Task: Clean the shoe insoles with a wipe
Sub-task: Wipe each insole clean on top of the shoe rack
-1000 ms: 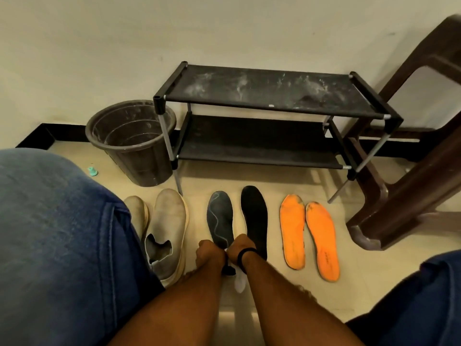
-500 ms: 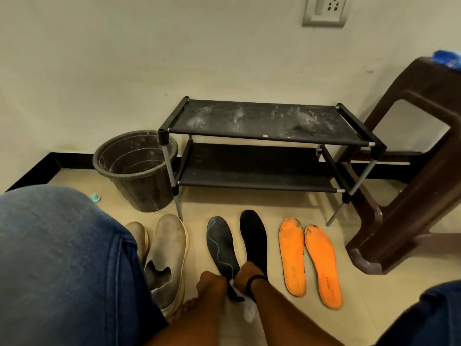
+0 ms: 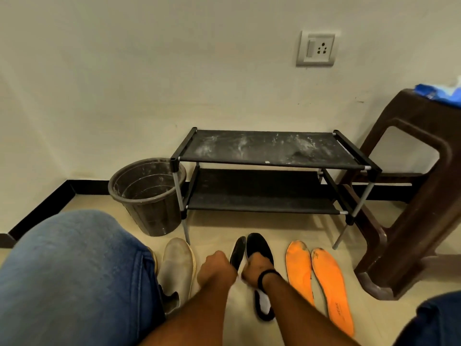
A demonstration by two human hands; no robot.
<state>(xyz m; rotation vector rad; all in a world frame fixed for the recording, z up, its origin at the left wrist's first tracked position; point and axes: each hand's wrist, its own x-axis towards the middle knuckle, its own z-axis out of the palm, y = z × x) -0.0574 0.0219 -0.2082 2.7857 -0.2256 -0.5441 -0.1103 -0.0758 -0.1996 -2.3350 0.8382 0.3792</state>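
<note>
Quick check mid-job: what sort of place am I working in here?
Likely a home entryway or room corner: a dusty black two-tier shoe rack stands against a plain wall bearing a white switch-and-socket plate, with a dark plastic bucket beside it on the tiled floor.

A single wide-angle view comes from the person's head, looking forward and down toward the floor (image 3: pixel 214 221) and the wall (image 3: pixel 149 71) ahead. The person's own denim knee (image 3: pixel 74 278) fills the lower left corner, very near the lens, and both forearms enter from the bottom edge. The left hand (image 3: pixel 215 269) and right hand (image 3: pixel 257 268) sit low in the centre. Further off, the shoe rack (image 3: pixel 269 151) stands against the wall, mid-frame, with a wall socket (image 3: pixel 316 48) above it. Straight edges bow near the frame's sides.
</note>
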